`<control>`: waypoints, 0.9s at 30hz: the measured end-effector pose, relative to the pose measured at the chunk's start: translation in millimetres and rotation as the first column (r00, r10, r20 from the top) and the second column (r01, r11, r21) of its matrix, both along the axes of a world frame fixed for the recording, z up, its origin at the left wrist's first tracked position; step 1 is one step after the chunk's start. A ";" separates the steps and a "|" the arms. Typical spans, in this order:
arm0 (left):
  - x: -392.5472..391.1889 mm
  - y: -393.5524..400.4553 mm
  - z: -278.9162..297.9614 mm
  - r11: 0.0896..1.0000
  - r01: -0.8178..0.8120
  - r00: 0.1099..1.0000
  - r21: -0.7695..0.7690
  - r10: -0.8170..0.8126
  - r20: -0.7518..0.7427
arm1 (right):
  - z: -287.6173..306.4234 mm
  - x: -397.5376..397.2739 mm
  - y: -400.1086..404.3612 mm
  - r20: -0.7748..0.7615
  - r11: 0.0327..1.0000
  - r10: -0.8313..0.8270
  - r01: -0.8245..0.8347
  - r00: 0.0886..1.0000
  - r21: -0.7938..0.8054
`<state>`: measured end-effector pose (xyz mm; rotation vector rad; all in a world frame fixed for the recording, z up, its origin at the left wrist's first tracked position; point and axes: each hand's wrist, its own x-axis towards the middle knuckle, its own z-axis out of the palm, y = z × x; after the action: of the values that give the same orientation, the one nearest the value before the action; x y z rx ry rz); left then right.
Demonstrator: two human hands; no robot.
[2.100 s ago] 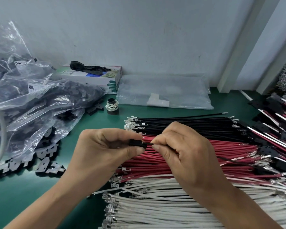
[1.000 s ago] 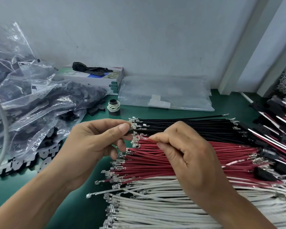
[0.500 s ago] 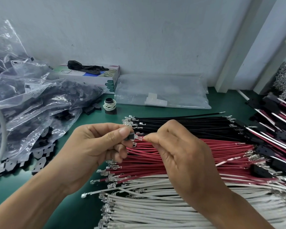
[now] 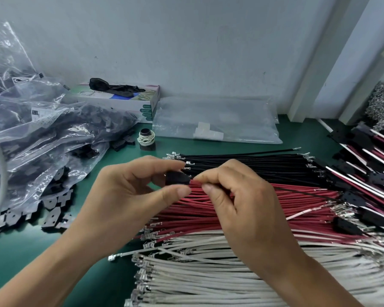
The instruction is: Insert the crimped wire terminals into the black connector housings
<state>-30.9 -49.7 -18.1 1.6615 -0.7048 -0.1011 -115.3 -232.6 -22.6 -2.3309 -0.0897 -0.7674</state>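
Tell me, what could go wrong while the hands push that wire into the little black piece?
The left hand pinches the black housing only at its edges, so it might twist or slip as the right hand pushes the wire in. The right fingers sit close to the housing, so the thin wire could bend instead of sliding in. The hands also hover just above the red wires and might snag their metal ends.

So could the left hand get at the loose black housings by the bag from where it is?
Probably yes, once freed. The loose housings lie uncovered on the green mat on the left hand's side, nothing between them. But that hand now pinches a black housing, so it must finish first.
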 end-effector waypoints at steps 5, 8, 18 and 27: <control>-0.7 4.7 3.3 0.994 -0.082 0.988 0.075 0.071 0.140 | 2.4 -4.8 -6.1 -0.023 1.000 0.018 -0.019 1.000 -0.020; -0.3 4.1 4.0 1.000 0.015 0.999 0.017 -0.014 -0.032 | 3.9 -6.7 -8.3 0.005 0.991 0.016 -0.015 1.000 -0.134; -3.4 1.7 4.9 0.991 0.129 0.982 -0.032 -0.132 -0.134 | 8.0 -10.6 -5.0 0.082 0.976 0.030 -0.012 0.996 -0.217; -1.5 0.3 6.1 0.997 -0.005 0.979 -0.072 -0.010 -0.206 | 15.6 -30.6 19.6 -0.374 0.894 0.076 -0.229 0.924 -0.385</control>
<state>-32.4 -49.4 -12.0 1.5551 -0.5473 -0.2440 -145.9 -213.0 -7.0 -2.7950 -0.3093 -0.2540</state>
